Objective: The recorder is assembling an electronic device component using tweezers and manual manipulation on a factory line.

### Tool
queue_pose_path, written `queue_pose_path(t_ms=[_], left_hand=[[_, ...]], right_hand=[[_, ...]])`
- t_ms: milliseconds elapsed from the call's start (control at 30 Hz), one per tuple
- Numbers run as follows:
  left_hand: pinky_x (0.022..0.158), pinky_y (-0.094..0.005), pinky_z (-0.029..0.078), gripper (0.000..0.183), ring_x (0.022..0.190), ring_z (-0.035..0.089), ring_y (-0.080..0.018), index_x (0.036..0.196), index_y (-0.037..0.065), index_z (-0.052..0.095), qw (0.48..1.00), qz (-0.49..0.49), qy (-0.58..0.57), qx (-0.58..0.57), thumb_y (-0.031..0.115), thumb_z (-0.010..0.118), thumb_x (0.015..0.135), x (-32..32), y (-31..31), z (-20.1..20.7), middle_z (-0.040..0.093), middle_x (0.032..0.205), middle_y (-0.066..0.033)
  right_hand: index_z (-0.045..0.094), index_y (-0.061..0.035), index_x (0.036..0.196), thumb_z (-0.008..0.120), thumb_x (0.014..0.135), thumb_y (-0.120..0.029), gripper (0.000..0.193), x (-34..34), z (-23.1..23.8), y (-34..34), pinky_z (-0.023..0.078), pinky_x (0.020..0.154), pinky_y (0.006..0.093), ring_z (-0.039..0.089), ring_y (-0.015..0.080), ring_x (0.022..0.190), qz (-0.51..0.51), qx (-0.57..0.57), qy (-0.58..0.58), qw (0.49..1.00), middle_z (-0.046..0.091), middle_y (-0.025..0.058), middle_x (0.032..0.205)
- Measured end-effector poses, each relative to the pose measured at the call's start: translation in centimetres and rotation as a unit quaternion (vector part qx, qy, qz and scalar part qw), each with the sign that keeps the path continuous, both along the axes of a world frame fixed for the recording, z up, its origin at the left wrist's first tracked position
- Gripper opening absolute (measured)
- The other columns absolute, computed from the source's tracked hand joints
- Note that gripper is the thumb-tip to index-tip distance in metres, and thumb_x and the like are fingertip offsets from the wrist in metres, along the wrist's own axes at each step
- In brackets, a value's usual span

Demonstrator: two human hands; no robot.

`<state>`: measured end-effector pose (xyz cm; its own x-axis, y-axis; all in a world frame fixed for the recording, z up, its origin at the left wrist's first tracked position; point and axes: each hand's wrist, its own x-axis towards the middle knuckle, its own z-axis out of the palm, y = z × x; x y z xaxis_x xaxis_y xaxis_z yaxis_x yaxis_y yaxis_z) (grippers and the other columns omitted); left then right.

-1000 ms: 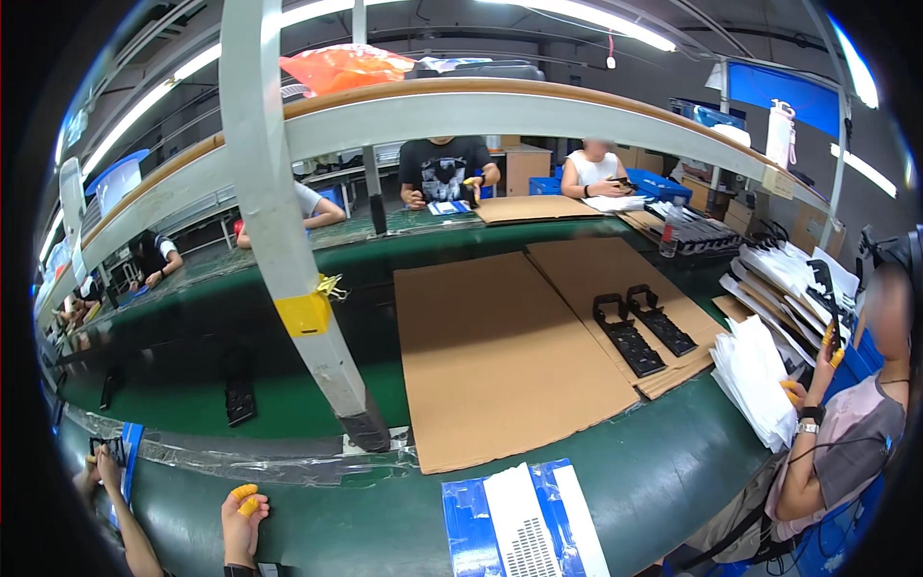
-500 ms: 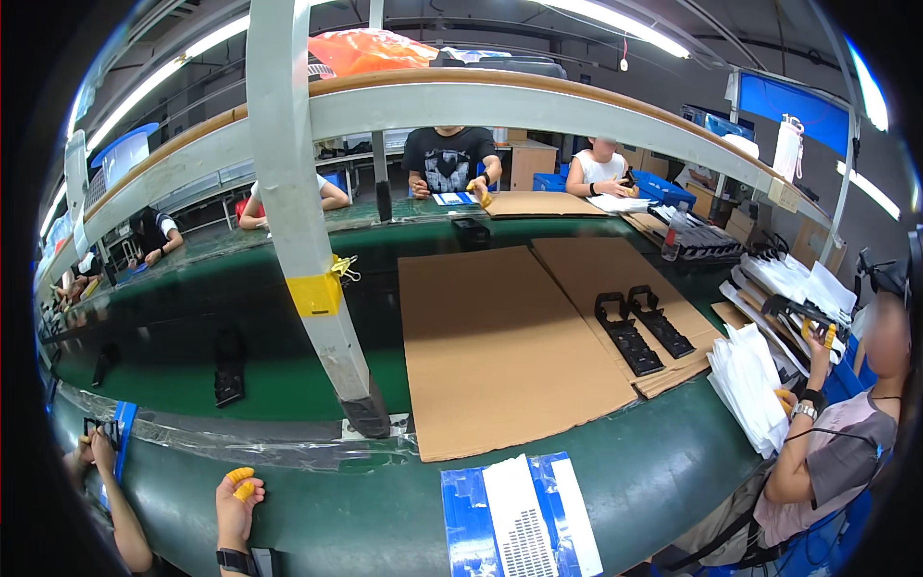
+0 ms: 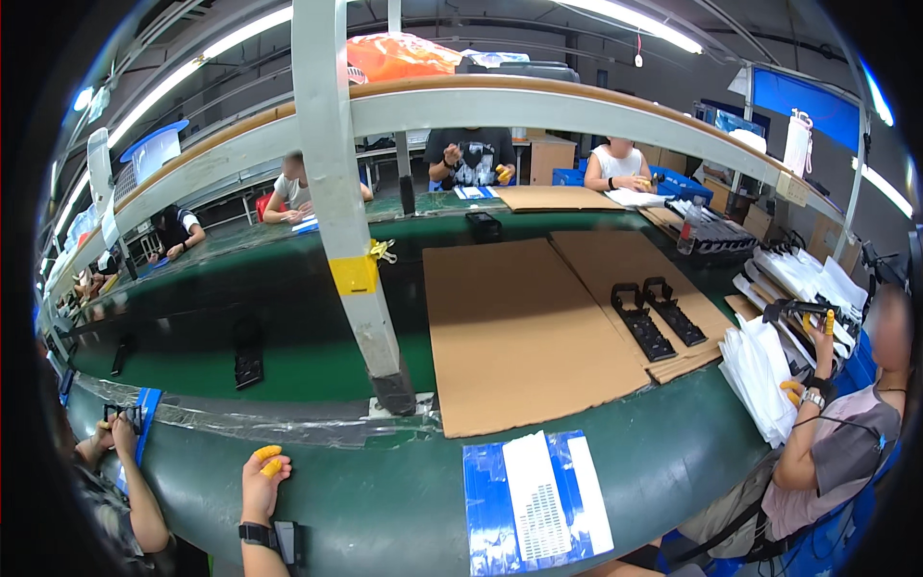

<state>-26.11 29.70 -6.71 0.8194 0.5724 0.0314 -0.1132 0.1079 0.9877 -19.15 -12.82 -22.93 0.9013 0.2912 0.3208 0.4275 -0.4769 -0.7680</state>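
Note:
My left hand (image 3: 260,486) comes up from the lower edge at the left, above the green table (image 3: 385,500). Yellow finger cots cover two of its fingertips, and a dark band circles the wrist. Its fingers are loosely bent and slightly apart, with nothing visible in them. Beside that wrist is a small dark boxy object (image 3: 287,543), partly hidden. To the hand's right lies a blue board (image 3: 486,495) bearing a white sheet (image 3: 538,505) with a printed grid. My right hand is out of the picture.
A grey post (image 3: 358,317) rises beyond my left hand. Brown cardboard sheets (image 3: 519,337) carry two black plastic frames (image 3: 646,332). Another black part (image 3: 248,365) lies on the dark green belt. Co-workers sit around; the one at right (image 3: 836,433) holds a black part beside white bags (image 3: 760,375).
The view has turned, so the whole scene sits further right and slightly higher. My left hand keeps nearly the same pose. A co-worker across the table has raised a hand.

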Motion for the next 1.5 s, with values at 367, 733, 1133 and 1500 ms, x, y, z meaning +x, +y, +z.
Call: queue_pose_path(t_ms=[367, 733, 1133, 1500], left_hand=[[0.066, -0.0242, 0.046, 0.023, 0.072, 0.055, -0.0156, 0.102, -0.002, 0.048, 0.999, -0.034, 0.001, 0.040, 0.003, 0.047, 0.079, 0.6, 0.5, -0.9, 0.056, 0.086, -0.0120], [0.067, -0.0232, 0.046, 0.023, 0.074, 0.055, -0.0154, 0.102, -0.003, 0.045, 0.999, 0.000, 0.033, 0.019, 0.000, 0.045, 0.079, -0.7, 1.0, -0.5, 0.055, 0.087, -0.0120], [0.078, -0.0307, 0.042, 0.061, 0.097, 0.052, -0.0230, 0.122, 0.004, 0.032, 0.723, -0.634, 0.272, -0.039, 0.015, 0.064, 0.071, -5.4, -7.2, 10.3, 0.050, 0.111, -0.0157], [0.078, -0.0299, 0.041, 0.069, 0.090, 0.053, -0.0209, 0.124, 0.001, 0.018, 0.717, -0.637, 0.258, -0.115, 0.018, 0.062, 0.074, -10.0, -13.8, 9.8, 0.052, 0.098, -0.0152]], right_hand=[[0.054, 0.0012, 0.077, 0.042, 0.081, -0.018, 0.023, -13.4, 0.0, 1.9, 0.041, 0.049, 0.0304, 0.050, 0.0204, 0.054, 0.113, 0.012, 0.139, 0.984, 0.055, 0.0126, 0.069], [0.053, 0.0005, 0.079, 0.042, 0.081, -0.019, 0.022, -10.1, 2.4, 1.6, 0.040, 0.048, 0.0293, 0.050, 0.0188, 0.055, 0.226, -0.012, 0.183, 0.957, 0.055, 0.0113, 0.069], [0.053, -0.0004, 0.081, 0.043, 0.081, -0.019, 0.022, -1.6, 4.5, 0.1, 0.040, 0.048, 0.0281, 0.049, 0.0172, 0.055, 0.323, -0.029, 0.217, 0.921, 0.055, 0.0099, 0.069], [0.053, -0.0012, 0.083, 0.043, 0.082, -0.020, 0.021, -3.7, 7.3, -2.6, 0.039, 0.048, 0.0270, 0.048, 0.0156, 0.055, 0.352, -0.055, 0.273, 0.894, 0.054, 0.0086, 0.070]])
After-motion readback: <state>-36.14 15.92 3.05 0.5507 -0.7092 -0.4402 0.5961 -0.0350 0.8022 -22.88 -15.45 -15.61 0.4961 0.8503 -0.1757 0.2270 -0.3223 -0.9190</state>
